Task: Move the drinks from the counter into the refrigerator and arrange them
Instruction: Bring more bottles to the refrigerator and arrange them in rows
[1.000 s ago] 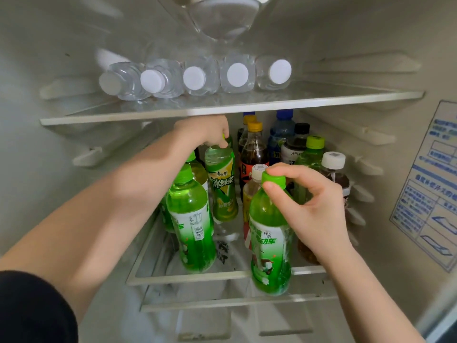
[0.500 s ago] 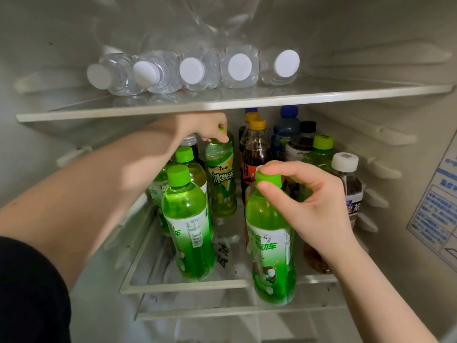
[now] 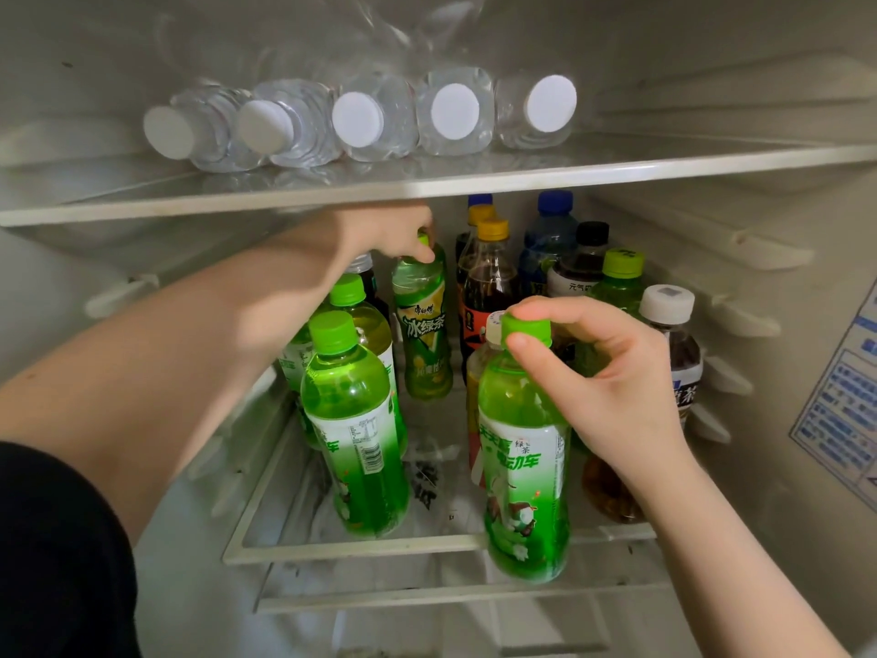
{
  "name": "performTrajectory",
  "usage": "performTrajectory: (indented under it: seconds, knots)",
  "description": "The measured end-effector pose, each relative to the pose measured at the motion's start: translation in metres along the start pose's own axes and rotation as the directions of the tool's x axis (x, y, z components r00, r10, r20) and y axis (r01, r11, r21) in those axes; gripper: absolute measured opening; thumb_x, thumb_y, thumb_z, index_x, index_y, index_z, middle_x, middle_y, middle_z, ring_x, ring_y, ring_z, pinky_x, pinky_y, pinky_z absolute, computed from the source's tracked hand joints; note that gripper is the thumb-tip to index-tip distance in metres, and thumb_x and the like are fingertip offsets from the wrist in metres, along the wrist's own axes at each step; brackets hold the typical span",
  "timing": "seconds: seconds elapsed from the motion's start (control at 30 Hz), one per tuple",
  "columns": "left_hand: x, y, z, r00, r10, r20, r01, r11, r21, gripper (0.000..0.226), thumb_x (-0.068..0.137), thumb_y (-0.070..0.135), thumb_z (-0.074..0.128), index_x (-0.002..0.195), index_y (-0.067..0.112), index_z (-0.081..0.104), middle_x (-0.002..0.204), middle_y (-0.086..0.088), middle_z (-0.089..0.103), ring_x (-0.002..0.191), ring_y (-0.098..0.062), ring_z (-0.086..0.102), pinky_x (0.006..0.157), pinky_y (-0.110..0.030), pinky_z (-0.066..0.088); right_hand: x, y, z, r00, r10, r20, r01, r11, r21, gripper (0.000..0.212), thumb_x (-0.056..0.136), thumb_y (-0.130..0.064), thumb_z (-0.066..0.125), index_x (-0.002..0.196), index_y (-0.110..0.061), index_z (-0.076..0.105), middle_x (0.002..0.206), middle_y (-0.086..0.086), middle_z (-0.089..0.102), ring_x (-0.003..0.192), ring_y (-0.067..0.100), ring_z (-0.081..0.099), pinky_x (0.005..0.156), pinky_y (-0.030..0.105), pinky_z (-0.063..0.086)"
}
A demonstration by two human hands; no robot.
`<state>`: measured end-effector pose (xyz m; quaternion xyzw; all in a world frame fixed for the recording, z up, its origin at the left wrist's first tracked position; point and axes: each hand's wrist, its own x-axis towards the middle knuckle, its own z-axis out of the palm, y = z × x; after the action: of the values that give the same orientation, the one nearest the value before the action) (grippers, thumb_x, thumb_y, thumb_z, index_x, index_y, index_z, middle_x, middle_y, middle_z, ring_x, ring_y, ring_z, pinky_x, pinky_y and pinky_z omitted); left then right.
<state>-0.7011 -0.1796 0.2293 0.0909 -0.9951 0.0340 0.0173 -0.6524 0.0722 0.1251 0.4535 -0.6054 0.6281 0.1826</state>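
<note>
Your left grip (image 3: 384,235) pinches a slim plastic tea bottle (image 3: 422,334) at its cap. Your right grip (image 3: 612,372) pinches a rounded green bottle (image 3: 522,467) likewise.

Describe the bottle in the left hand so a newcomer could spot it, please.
Look below the glass shelf of water bottles. The left hand grips the tea bottle by its cap. Only its label shows big white characters on yellow-green.

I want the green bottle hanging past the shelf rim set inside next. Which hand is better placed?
Right. The right hand pinches the cap of that green bottle at the shelf rim; the left hand is farther back, gripping the iced tea bottle.
</note>
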Motion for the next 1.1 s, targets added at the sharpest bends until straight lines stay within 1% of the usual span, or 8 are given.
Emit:
performTrajectory:
  seconds: [0.3, 0.5, 0.57, 0.67, 0.8, 0.9, 1.0, 1.1]
  knots:
    - [-0.005, -0.011, 0.005, 0.997, 0.004, -0.075, -0.011, 0.996, -0.089, 0.065, 0.088, 0.038, 0.064, 0.139, 0.005, 0.039, 0.134, -0.015, 0.051, 0.115, -0.03, 0.053, 0.093, -0.033, 0.041, -0.002, 0.0, 0.001, 1.0, -0.005, -0.009, 0.005, 1.0, 0.01, 0.018, 0.081, -0.023, 0.072, 0.099, -0.027, 0.067, 0.093, -0.006, 0.071, 0.088, 0.013, 0.066, 0.081, 0.018, 0.05]
    - [-0.02, -0.025, 0.011, 0.994, -0.075, -0.077, 0.061, 0.982, -0.179, 0.067, 0.088, 0.041, 0.061, 0.144, 0.015, 0.034, 0.131, -0.012, 0.052, 0.114, -0.025, 0.052, 0.098, -0.034, 0.04, -0.005, 0.001, 0.002, 1.0, 0.001, -0.019, 0.0, 1.0, 0.02, 0.019, 0.082, -0.026, 0.067, 0.1, -0.029, 0.067, 0.096, -0.013, 0.07, 0.09, 0.009, 0.066, 0.081, 0.017, 0.05]
    - [-0.031, -0.028, 0.009, 0.987, -0.156, -0.049, 0.144, 0.973, -0.183, 0.063, 0.087, 0.047, 0.06, 0.14, 0.019, 0.039, 0.121, -0.008, 0.052, 0.1, -0.024, 0.054, 0.089, -0.034, 0.042, -0.005, 0.001, 0.002, 1.0, 0.003, -0.018, -0.003, 1.0, 0.018, 0.019, 0.082, -0.027, 0.067, 0.101, -0.029, 0.067, 0.097, -0.013, 0.07, 0.091, 0.01, 0.066, 0.082, 0.017, 0.049]
    - [-0.053, -0.028, 0.005, 0.978, -0.194, -0.08, 0.165, 0.946, -0.279, 0.046, 0.084, 0.052, 0.06, 0.124, 0.029, 0.052, 0.127, -0.002, 0.053, 0.109, -0.021, 0.054, 0.086, -0.029, 0.039, -0.007, 0.001, 0.002, 1.0, 0.01, -0.023, -0.009, 0.999, 0.032, 0.019, 0.082, -0.027, 0.067, 0.101, -0.029, 0.067, 0.098, -0.013, 0.07, 0.092, 0.011, 0.066, 0.082, 0.018, 0.05]
    - [-0.094, -0.022, 0.009, 0.969, -0.157, -0.189, 0.014, 0.806, -0.592, 0.014, 0.085, 0.047, 0.063, 0.097, 0.039, 0.063, 0.106, 0.009, 0.067, 0.104, -0.012, 0.061, 0.089, -0.029, 0.044, -0.008, -0.001, 0.002, 1.0, 0.006, -0.021, -0.006, 0.999, 0.037, 0.019, 0.082, -0.027, 0.067, 0.101, -0.026, 0.068, 0.098, -0.011, 0.07, 0.093, 0.012, 0.066, 0.083, 0.02, 0.05]
    - [-0.117, -0.02, 0.02, 0.957, -0.184, -0.225, -0.04, 0.684, -0.728, 0.008, 0.088, 0.037, 0.062, 0.096, 0.037, 0.063, 0.101, 0.013, 0.068, 0.099, -0.005, 0.062, 0.087, -0.028, 0.047, -0.008, -0.002, 0.002, 1.0, 0.015, -0.012, -0.014, 0.999, 0.039, 0.018, 0.083, -0.028, 0.066, 0.101, -0.028, 0.067, 0.098, -0.012, 0.07, 0.094, 0.011, 0.066, 0.083, 0.02, 0.05]
    - [-0.128, -0.02, 0.037, 0.946, -0.221, -0.238, -0.05, 0.626, -0.779, 0.016, 0.089, 0.021, 0.065, 0.098, 0.034, 0.063, 0.112, 0.011, 0.064, 0.1, -0.001, 0.059, 0.083, -0.021, 0.046, -0.008, -0.004, 0.003, 1.0, 0.025, -0.004, -0.025, 0.999, 0.037, 0.017, 0.083, -0.023, 0.069, 0.1, -0.027, 0.067, 0.099, -0.012, 0.07, 0.095, 0.011, 0.066, 0.083, 0.021, 0.051]
    - [-0.133, -0.017, 0.048, 0.945, -0.235, -0.228, -0.069, 0.538, -0.84, 0.036, 0.081, -0.005, 0.067, 0.111, 0.015, 0.061, 0.114, -0.006, 0.059, 0.094, -0.01, 0.057, 0.078, -0.01, 0.048, -0.009, -0.006, 0.005, 0.999, 0.028, 0.019, -0.029, 0.999, 0.033, 0.017, 0.085, -0.017, 0.069, 0.101, -0.022, 0.068, 0.1, -0.01, 0.07, 0.097, 0.013, 0.065, 0.084, 0.023, 0.051]
